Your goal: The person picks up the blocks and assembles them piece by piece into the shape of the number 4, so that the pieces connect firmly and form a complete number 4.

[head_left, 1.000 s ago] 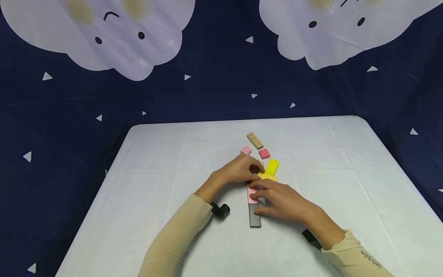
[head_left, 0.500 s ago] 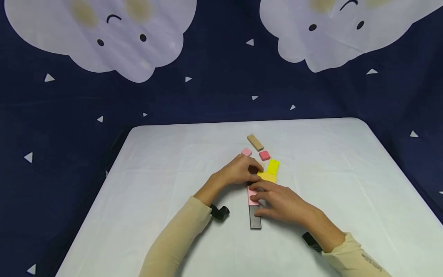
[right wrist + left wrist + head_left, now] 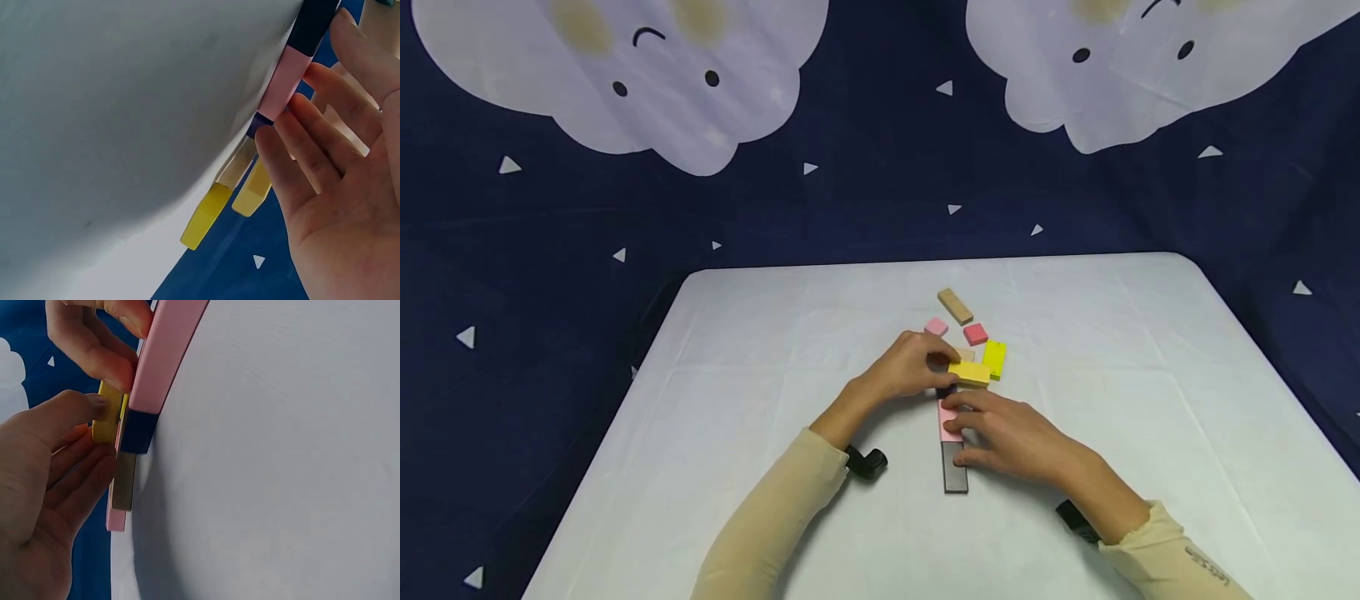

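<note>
My left hand (image 3: 906,367) pinches a yellow block (image 3: 972,372) between thumb and fingers, over a tan block (image 3: 124,481) lying crosswise. A line of blocks runs toward me: a dark blue block (image 3: 139,432), a long pink block (image 3: 950,423) and a dark grey block (image 3: 955,468). My right hand (image 3: 1011,433) lies along this line from the right, its loosely bent fingertips touching the side and top of the pink and grey blocks. Just right of the held block lies a bright yellow block (image 3: 994,358).
Farther back on the white table (image 3: 775,350) are a small pink block (image 3: 936,326), a red block (image 3: 975,334) and a long wooden block (image 3: 955,306). A dark blue cloth with clouds (image 3: 880,192) hangs behind the table.
My left hand has shifted slightly left with the yellow block, which has come away from the bright yellow block and turned a little. The right hand has stayed in place.
</note>
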The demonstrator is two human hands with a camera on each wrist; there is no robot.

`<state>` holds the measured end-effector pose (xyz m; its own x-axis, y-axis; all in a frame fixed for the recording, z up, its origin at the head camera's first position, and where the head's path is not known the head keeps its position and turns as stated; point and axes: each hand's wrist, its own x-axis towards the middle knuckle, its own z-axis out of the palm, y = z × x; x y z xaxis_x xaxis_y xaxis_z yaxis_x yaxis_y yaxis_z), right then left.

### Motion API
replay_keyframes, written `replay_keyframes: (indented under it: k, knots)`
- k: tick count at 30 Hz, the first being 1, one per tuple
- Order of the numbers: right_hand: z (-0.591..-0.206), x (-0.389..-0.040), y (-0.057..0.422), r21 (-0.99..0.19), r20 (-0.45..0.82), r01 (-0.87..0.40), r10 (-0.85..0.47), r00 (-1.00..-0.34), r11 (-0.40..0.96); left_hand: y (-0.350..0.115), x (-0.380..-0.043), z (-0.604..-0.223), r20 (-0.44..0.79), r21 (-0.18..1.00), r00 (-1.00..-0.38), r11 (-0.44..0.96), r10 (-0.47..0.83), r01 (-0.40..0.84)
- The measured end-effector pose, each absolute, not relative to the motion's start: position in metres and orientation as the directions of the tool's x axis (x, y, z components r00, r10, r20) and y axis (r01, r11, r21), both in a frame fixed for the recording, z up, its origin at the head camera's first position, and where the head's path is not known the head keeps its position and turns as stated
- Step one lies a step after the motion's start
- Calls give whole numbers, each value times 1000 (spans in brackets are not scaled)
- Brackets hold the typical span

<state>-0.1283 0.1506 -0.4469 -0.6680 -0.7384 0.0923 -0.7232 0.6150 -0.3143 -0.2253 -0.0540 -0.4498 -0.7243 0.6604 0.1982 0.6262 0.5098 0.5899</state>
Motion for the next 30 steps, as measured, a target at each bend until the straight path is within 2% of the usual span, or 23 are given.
replay_keyframes:
  k: [10,15,19,30]
  knots:
    - [-449,-127,151,-327,83,-716,-736,-672,617,-76,-218,-448,259,593,-725,487,638,641]
    - [-447,-128,152,-326,78,-709,-730,-679,625,-86,-215,-443,269,630,-748,477,607,613]
    - [-447,-128,153,-333,76,-708,-731,-678,623,-91,-212,-444,252,632,-770,503,586,589]
    - [-449,-128,152,-333,80,-707,-729,-680,624,-108,-200,-448,206,609,-784,550,586,571]
